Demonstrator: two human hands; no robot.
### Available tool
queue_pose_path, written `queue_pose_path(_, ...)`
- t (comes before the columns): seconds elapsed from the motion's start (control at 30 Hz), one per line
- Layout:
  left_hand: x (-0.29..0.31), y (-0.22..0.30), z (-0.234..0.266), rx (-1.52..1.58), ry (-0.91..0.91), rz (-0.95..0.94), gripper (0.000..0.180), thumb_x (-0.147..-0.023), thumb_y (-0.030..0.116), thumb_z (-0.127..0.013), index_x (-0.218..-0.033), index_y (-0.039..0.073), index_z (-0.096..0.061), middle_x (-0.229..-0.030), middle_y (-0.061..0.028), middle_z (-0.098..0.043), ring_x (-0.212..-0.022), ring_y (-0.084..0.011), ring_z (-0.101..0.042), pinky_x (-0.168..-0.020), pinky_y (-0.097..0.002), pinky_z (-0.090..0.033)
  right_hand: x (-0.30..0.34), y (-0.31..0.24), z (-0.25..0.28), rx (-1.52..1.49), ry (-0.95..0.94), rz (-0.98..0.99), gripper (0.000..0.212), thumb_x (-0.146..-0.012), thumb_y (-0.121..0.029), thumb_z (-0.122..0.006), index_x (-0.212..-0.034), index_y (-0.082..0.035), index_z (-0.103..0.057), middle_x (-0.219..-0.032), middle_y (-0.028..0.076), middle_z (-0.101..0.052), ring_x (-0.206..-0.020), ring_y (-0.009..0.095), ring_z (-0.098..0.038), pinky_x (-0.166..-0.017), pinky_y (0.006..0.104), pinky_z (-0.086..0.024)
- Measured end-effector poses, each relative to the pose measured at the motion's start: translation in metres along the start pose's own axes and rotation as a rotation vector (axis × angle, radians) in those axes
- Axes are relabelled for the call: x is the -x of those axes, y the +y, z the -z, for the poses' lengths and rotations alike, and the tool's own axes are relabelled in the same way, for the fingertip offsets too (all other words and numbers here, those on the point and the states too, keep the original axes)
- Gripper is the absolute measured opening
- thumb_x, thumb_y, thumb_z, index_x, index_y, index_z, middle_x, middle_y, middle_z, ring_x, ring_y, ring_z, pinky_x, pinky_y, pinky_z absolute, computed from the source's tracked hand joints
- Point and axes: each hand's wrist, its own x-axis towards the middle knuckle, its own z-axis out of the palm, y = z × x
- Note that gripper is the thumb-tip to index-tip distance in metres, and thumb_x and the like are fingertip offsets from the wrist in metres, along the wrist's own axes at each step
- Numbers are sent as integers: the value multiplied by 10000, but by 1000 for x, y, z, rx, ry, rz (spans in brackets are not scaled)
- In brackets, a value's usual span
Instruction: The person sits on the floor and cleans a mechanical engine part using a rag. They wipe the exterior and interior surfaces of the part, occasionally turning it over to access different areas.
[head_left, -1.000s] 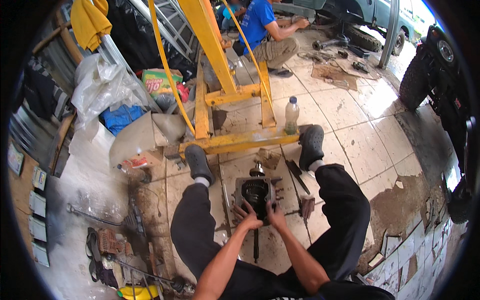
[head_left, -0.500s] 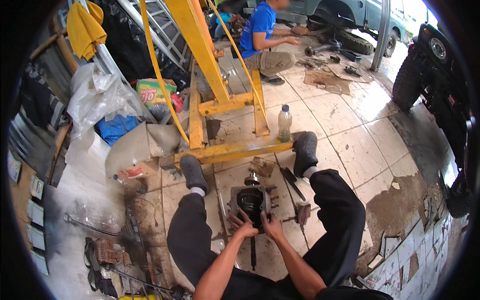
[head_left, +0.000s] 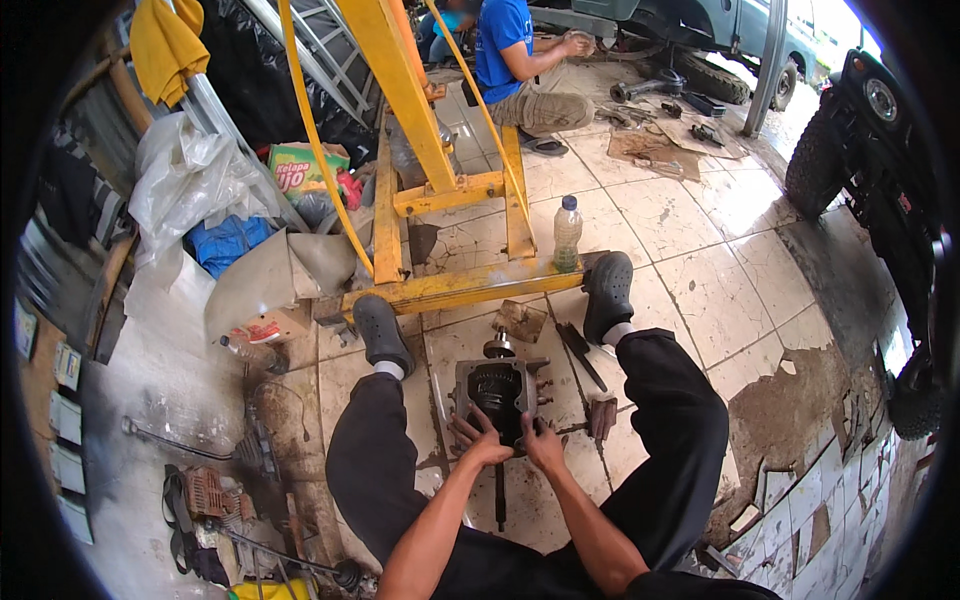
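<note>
While that metal housing (head_left: 498, 394) sits on tiles (head_left: 690, 275) | your left grip (head_left: 479, 438) is spread against it | right grip (head_left: 542, 443) touching, can't tell if pinching

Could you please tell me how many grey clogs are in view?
2, both worn: the left clog, left of the metal housing, and the right clog, near the capped bottle.

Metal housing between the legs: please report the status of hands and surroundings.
Left hand spread at near-left side, right hand at near-right corner. Metal housing on tiled floor, opening upward. Brown block to its right, not touching.
</note>
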Motion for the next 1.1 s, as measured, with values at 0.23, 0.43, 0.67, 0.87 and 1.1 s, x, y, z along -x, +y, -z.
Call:
queue_pose_path(0.23,4,0,-3,23,-2,-10,1532,-604,518,-848,-1397,144,409,-1421,-357,398,-1356,-552,293,-1032,-768,-39,-4,3,-5,45,84,9,1025,-850,-805,-309,-1331,82,-489,-1221,341,-574,-1215,462,-518,-1044,455,-391)
queue_pose_path(0.43,2,-9,-15,37,10,-29,1530,-616,522,-843,-1389,107,410,-1406,-383,394,-1348,-573,283,-1031,-766,-38,17,-17,6,75,-23,-15,1037,-832,-823,-325,-1255,94,-560,-1132,351,-611,-1181,455,-548,-1039,446,-400)
queue_pose_path(0.67,2,6,-2,36,-14,-53,1479,-645,481,-817,-1399,110,400,-1413,-374,394,-1349,-552,306,-1033,-763,-34,0,9,-21,228,280,135,941,-853,-793,-345,-1194,40,-614,-1079,311,-648,-1150,442,-573,-999,463,-427)
queue_pose_path(0.87,4,-1,-1,37,-18,-4,1330,-679,260,-713,-1404,99,391,-1409,-376,400,-1340,-559,318,-1037,-757,-20,3,-10,-3,118,21,8,874,-873,-750,-385,-1220,25,-592,-1151,320,-613,-1163,448,-556,-1010,465,-414)
queue_pose_path(1.1,-3,-12,-9,38,6,-38,1436,-645,357,-794,-1390,95,406,-1381,-404,407,-1320,-579,327,-1034,-757,-33,1,2,-8,107,17,-20,835,-931,-682,-343,-1433,-18,-411,-1362,257,-517,-1265,435,-486,-1065,437,-374)
